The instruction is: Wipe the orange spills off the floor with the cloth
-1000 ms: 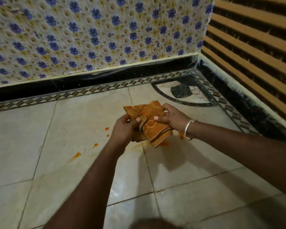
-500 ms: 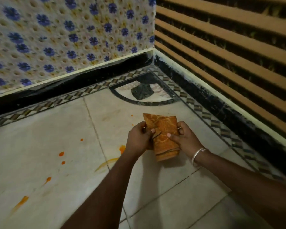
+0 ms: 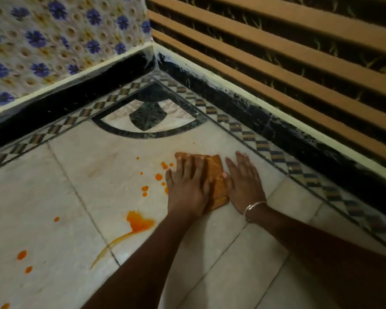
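A folded orange patterned cloth (image 3: 216, 175) lies flat on the pale tiled floor (image 3: 112, 166). My left hand (image 3: 187, 186) presses down on its left part with fingers spread. My right hand (image 3: 243, 184) rests flat on the floor just right of it, thumb touching the cloth's edge. Small orange drops (image 3: 158, 176) dot the tile just left of the cloth. A larger orange puddle (image 3: 139, 221) with a thin streak running down-left sits beside my left forearm. More drops (image 3: 21, 254) lie at the far lower left.
This is a room corner. A black skirting (image 3: 276, 121) runs along both walls, with a checkered border strip (image 3: 263, 144) and a dark fan-shaped inlay (image 3: 148, 117) in the floor. A flowered wall (image 3: 54, 41) stands left, a striped wall (image 3: 276, 52) right.
The cloth went from held up between both hands to lying flat on the floor. My left hand now presses on it and my right hand has let go. The view moved closer to the corner.
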{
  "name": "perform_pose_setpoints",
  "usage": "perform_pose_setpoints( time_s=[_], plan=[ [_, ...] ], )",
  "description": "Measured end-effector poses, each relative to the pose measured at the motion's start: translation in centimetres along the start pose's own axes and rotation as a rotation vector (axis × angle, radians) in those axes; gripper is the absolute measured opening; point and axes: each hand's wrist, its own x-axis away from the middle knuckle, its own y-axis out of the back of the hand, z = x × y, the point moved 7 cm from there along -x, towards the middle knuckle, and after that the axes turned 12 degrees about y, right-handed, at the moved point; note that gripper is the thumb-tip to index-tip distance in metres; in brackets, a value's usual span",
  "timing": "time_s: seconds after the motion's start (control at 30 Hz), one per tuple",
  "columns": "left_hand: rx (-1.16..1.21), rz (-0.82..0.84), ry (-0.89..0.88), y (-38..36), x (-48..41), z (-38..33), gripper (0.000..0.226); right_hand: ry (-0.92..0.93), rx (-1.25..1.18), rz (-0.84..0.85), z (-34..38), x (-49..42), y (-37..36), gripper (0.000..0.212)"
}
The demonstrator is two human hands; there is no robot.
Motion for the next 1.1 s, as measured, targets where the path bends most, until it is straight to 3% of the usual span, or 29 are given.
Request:
perform_pose_setpoints(
  time_s=[0.27,0.47,0.67,0.83,1.0,1.1],
  plan=[
    [-0.135,-0.064,-0.156,-1.9,-4.9,-2.4,0.076,-0.064,0.136,0.029,-0.8,0.3,-0.9,0.063],
    [-0.171,-0.052,0.041,-0.2,-8.0,2.0,0.075,-0.044,0.160,0.100,-0.5,0.3,-0.7,0.072],
    [-0.090,-0.088,0.211,-0.5,-0.1,6.1,0.080,-0.034,0.173,0.105,-0.3,0.4,-0.5,0.076],
    [-0.091,-0.110,0.146,-3.4,4.9,1.3,0.093,-0.017,0.183,0.088,-0.2,0.2,-0.8,0.075],
    [-0.216,-0.086,0.036,-1.9,-0.7,1.0,0.092,0.045,0.203,0.089,-0.1,0.1,-1.0,0.071],
    [-0.240,-0.064,0.132,-0.3,-3.7,4.3,0.091,0.059,0.190,0.093,-0.2,0.2,-1.1,0.073]
  ],
)
